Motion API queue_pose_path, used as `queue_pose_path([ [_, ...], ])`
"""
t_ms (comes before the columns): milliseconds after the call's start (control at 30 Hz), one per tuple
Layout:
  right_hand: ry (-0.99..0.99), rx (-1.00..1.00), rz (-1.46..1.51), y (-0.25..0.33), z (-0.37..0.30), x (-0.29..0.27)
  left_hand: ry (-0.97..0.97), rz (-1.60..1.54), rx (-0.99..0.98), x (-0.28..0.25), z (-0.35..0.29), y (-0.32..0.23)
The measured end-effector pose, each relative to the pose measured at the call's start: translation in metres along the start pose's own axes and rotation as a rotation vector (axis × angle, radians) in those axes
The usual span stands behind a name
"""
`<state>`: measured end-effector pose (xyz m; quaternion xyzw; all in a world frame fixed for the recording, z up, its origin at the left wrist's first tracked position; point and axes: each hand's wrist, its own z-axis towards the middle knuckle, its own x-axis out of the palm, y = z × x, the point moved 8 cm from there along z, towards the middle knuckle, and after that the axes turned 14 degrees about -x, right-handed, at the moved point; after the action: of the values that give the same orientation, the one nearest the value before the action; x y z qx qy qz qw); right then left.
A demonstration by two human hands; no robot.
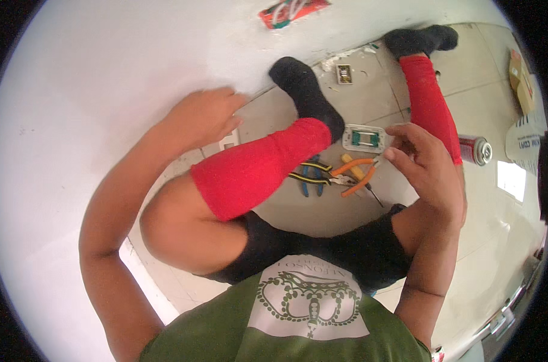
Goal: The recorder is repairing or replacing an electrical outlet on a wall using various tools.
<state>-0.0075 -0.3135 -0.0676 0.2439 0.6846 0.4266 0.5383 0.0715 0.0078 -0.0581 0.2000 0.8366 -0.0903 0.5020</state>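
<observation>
Packaging, a flat red packet (293, 12), lies against the wall up top, while the left hand (204, 117) presses open-palmed there and the right hand (422, 160) pinches something too small to identify.

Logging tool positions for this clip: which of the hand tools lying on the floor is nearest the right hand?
The orange-handled pliers, lying just below the right hand. The yellow-and-black-handled tool and the blue-handled pliers lie farther left, beside the red-sleeved shin.
</observation>
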Motion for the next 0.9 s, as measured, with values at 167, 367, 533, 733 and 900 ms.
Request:
queue_pose_path([
  [167, -0.009, 0.038, -0.006, -0.005, 0.007, 0.004, 0.114, -0.294, -0.465, 0.133, -0.033, 0.097],
  [367, 0.037, 0.188, -0.054, -0.032, 0.011, 0.016, -0.473, -0.291, -0.384, 0.225, -0.070, 0.057],
  [533, 0.111, 0.054, -0.212, -0.032, 0.029, 0.029, -0.404, -0.304, -0.443, 0.237, -0.097, 0.055],
  [733, 0.103, 0.115, -0.253, -0.040, 0.022, 0.028, -0.364, -0.298, -0.448, 0.233, -0.108, 0.048],
  [900, 0.125, 0.102, -0.201, -0.033, 0.018, 0.027, -0.346, -0.283, -0.466, 0.233, -0.112, 0.049],
])
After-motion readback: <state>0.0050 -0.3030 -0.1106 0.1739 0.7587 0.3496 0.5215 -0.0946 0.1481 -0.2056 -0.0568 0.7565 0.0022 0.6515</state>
